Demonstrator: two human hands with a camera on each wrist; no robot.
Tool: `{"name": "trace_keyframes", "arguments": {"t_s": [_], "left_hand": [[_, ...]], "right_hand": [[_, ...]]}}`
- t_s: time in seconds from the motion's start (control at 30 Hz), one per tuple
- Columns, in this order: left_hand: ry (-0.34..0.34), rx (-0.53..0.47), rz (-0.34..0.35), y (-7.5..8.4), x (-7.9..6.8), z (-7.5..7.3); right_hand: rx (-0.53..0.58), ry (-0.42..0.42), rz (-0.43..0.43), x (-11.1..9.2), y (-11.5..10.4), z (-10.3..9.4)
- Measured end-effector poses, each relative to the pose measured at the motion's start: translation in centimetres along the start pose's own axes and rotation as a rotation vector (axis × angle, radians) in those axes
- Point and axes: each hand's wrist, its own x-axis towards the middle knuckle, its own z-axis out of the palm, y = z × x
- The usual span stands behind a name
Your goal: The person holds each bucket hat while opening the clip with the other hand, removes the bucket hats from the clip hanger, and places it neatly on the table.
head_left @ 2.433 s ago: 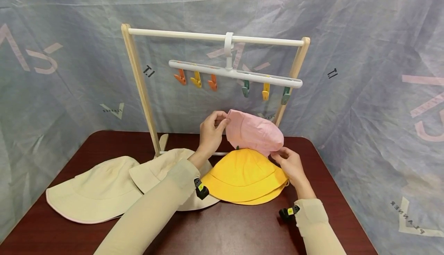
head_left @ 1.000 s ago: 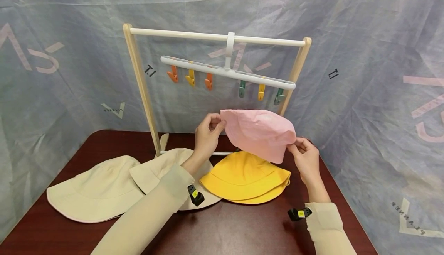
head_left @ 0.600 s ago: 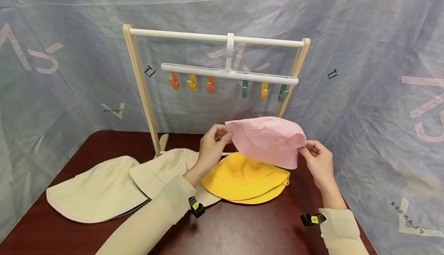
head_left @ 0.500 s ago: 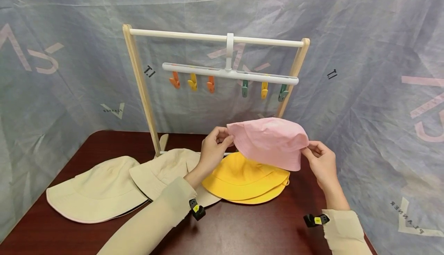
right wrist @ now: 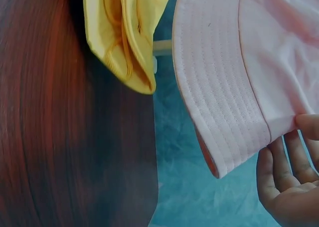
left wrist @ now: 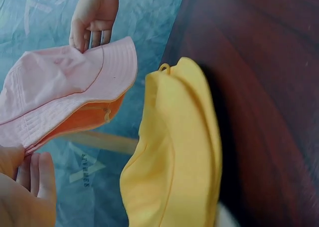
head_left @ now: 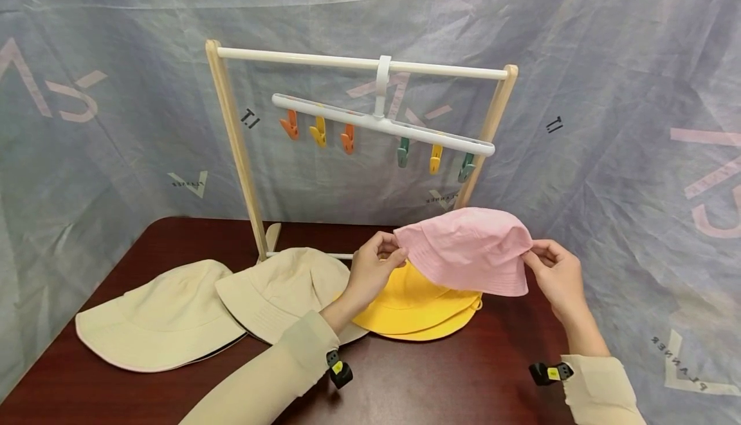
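Note:
A pink bucket hat (head_left: 469,251) is held up between both hands, its crown upward and its brim slanting down to the right. My left hand (head_left: 373,267) pinches the brim's left corner. On the other side my right hand (head_left: 558,277) pinches the hat near where crown meets brim. Orange lining (left wrist: 94,119) shows under the brim in the left wrist view. Below and behind it, a yellow bucket hat (head_left: 413,319) lies folded on the table, partly covered by the pink one. Two cream bucket hats, one in the middle (head_left: 289,287) and one at far left (head_left: 162,319), overlap beside it.
Behind the hats stands a wooden rack (head_left: 234,148) with a white top rail (head_left: 301,58). A white hanger (head_left: 382,123) hooks over the rail, tilted, with several orange, yellow and green clips. The dark red table (head_left: 399,386) extends in front.
Both hands have carried the pink hat right and down, toward the table's front, from behind the yellow hat to over its right part. The hanger has swung on the rail.

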Motion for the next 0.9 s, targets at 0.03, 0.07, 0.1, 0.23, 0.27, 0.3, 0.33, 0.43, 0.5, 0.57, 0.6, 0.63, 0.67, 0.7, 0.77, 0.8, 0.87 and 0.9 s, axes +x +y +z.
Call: {"name": "trace_keyframes", "arguments": {"t_s": [0.03,0.07,0.1,0.23,0.27,0.3,0.33,0.43,0.5,0.57,0.6,0.63,0.67,0.7,0.77,0.8,0.87,0.9], "left_hand": [[-0.006,-0.002,-0.008,-0.1,-0.2,0.2],[-0.013,-0.003,-0.021,-0.1,-0.3,0.4],[-0.020,-0.004,-0.032,-0.3,-0.5,0.7],[-0.033,0.023,-0.089,-0.6,-1.1,1.6],[-0.034,0.034,-0.102,-0.7,-1.3,1.8],[-0.035,0.034,-0.113,-0.9,-1.5,2.0],[-0.037,0.029,-0.123,-1.0,-1.6,2.2],[-0.043,0.015,-0.135,-1.5,-2.0,2.9],[-0.049,-0.010,-0.141,-1.8,-2.2,3.4],[-0.050,-0.017,-0.148,-2.0,-2.5,3.8],[-0.050,-0.028,-0.150,-2.0,-2.6,4.0],[-0.051,-0.039,-0.157,-2.1,-2.7,4.2],[-0.050,-0.045,-0.163,-2.1,-2.7,4.4],[-0.049,-0.052,-0.163,-2.3,-2.8,4.6],[-0.047,-0.060,-0.177,-2.4,-3.0,4.9],[-0.047,-0.061,-0.186,-2.5,-3.0,5.1],[-0.049,-0.059,-0.208,-2.7,-3.2,5.4],[-0.050,-0.060,-0.222,-2.9,-3.2,5.5]], "right_hand": [[-0.004,-0.005,0.003,0.0,0.1,-0.2],[-0.013,-0.011,0.004,0.0,0.1,-0.5],[-0.020,-0.016,0.004,0.1,0.2,-0.7],[-0.075,-0.032,0.007,0.4,0.5,-1.4],[-0.096,-0.037,0.010,0.5,0.6,-1.6],[-0.119,-0.044,0.010,0.6,0.7,-1.7],[-0.145,-0.050,0.012,0.7,0.8,-1.9],[-0.211,-0.066,0.004,1.0,0.9,-2.3],[-0.260,-0.074,-0.005,1.2,1.0,-2.6],[-0.306,-0.088,-0.009,1.4,1.0,-2.8],[-0.329,-0.097,-0.008,1.5,1.0,-2.9],[-0.358,-0.105,-0.011,1.5,1.0,-3.0],[-0.379,-0.116,-0.012,1.6,1.1,-3.1],[-0.398,-0.127,-0.014,1.6,1.1,-3.2],[-0.434,-0.146,-0.022,1.7,1.3,-3.3],[-0.453,-0.153,-0.028,1.8,1.4,-3.4],[-0.490,-0.164,-0.043,1.9,1.6,-3.4],[-0.508,-0.170,-0.048,2.0,1.8,-3.5]]}}
